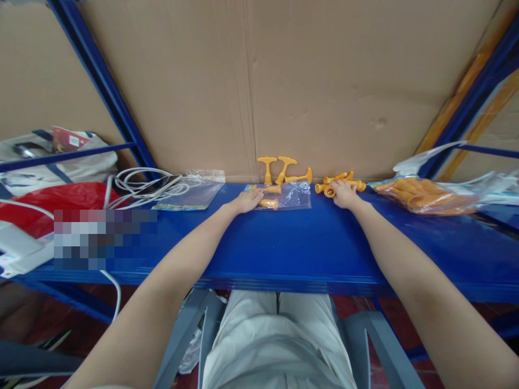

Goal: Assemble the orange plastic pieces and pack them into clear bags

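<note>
My left hand (248, 200) lies on the left end of a clear plastic bag (298, 197), beside two orange pieces (268, 203) resting on that bag; its fingers are too small to read clearly. On the right, my right hand (344, 194) reaches over a small pile of orange pieces (322, 188), its fingers spread over them and touching the pile. Behind the bag, orange T-shaped pieces (286, 168) lean against the cardboard, and another one (300, 176) lies tilted beside them.
A filled bag of orange pieces (425, 195) sits at the right of the blue table (284, 248). Flat clear bags (194, 195), white cables (141, 186), a red bag (73, 200) and a white device (24, 246) are on the left. Cardboard (316, 81) stands behind.
</note>
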Demonstrator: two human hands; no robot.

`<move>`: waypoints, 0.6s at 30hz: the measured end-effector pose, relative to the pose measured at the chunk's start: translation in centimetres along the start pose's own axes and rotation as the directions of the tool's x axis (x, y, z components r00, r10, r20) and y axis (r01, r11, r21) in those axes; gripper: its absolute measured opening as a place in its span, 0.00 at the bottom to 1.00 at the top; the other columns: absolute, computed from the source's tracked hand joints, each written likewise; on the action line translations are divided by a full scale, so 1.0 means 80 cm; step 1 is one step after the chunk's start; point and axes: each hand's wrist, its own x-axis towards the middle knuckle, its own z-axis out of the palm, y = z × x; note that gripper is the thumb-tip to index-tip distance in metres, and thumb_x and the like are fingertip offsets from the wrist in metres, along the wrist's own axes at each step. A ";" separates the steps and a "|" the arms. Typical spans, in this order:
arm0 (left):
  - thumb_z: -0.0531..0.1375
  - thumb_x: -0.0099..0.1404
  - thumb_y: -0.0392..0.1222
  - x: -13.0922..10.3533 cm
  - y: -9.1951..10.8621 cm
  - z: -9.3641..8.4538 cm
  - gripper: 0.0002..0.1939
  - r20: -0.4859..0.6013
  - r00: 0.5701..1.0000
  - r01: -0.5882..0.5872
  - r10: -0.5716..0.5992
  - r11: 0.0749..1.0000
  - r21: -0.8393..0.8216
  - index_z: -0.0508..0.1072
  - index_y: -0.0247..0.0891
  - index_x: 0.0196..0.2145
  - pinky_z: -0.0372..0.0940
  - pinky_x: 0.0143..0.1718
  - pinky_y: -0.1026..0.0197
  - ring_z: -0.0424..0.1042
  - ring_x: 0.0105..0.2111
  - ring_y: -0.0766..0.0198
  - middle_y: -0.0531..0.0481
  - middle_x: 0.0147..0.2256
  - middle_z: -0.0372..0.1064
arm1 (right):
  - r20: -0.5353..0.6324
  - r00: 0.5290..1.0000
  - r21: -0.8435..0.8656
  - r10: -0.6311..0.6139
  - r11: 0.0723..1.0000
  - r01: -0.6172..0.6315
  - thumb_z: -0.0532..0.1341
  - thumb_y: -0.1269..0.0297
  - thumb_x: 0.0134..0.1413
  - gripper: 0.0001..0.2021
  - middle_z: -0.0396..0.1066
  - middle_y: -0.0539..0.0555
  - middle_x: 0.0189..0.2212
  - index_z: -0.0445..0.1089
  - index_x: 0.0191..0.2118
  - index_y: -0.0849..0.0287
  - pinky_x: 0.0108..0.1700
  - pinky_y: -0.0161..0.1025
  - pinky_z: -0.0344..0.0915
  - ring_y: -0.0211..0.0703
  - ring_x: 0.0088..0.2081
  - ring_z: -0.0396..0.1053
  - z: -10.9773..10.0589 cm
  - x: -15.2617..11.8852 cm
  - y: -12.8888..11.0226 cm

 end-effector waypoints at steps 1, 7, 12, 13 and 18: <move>0.31 0.72 0.52 0.000 0.000 0.000 0.34 0.001 1.000 -0.002 0.002 1.000 0.001 0.52 0.36 0.69 0.41 0.68 0.45 0.39 0.70 0.56 0.46 0.70 0.42 | -0.013 1.000 0.011 0.011 1.000 -0.011 0.53 0.73 0.53 0.25 0.64 0.66 0.58 0.67 0.58 0.58 0.59 0.74 0.50 0.66 0.61 0.59 0.001 0.000 0.000; 0.31 0.72 0.53 0.003 -0.003 0.002 0.35 0.003 1.000 -0.012 0.012 1.000 0.010 0.52 0.36 0.69 0.40 0.68 0.47 0.38 0.71 0.57 0.46 0.70 0.41 | -0.120 0.985 0.214 0.120 0.972 -0.093 0.52 0.63 0.60 0.17 0.70 0.68 0.52 0.65 0.52 0.61 0.59 0.73 0.47 0.65 0.57 0.64 0.002 0.010 0.002; 0.30 0.72 0.55 0.010 -0.011 0.006 0.36 0.002 0.999 -0.037 0.037 0.999 0.022 0.52 0.36 0.69 0.38 0.68 0.53 0.38 0.70 0.59 0.47 0.70 0.43 | -0.235 0.948 0.347 0.214 0.930 -0.123 0.52 0.53 0.61 0.16 0.72 0.67 0.45 0.65 0.46 0.59 0.55 0.64 0.57 0.65 0.52 0.68 0.001 0.017 0.008; 0.31 0.72 0.55 0.011 -0.012 0.006 0.36 0.001 0.999 -0.037 0.037 0.999 0.022 0.52 0.36 0.69 0.38 0.69 0.53 0.38 0.70 0.59 0.47 0.69 0.43 | -0.251 0.942 0.377 0.222 0.919 -0.116 0.51 0.51 0.62 0.17 0.73 0.66 0.44 0.65 0.46 0.58 0.53 0.61 0.59 0.64 0.50 0.68 0.001 0.018 0.010; 0.31 0.72 0.54 0.010 -0.010 0.007 0.36 -0.022 0.999 -0.047 0.047 0.999 0.016 0.55 0.36 0.68 0.38 0.69 0.56 0.40 0.70 0.60 0.48 0.69 0.46 | -0.286 0.934 0.464 0.214 0.884 -0.060 0.47 0.49 0.65 0.19 0.72 0.65 0.42 0.62 0.48 0.59 0.44 0.49 0.67 0.56 0.42 0.72 0.003 0.022 0.016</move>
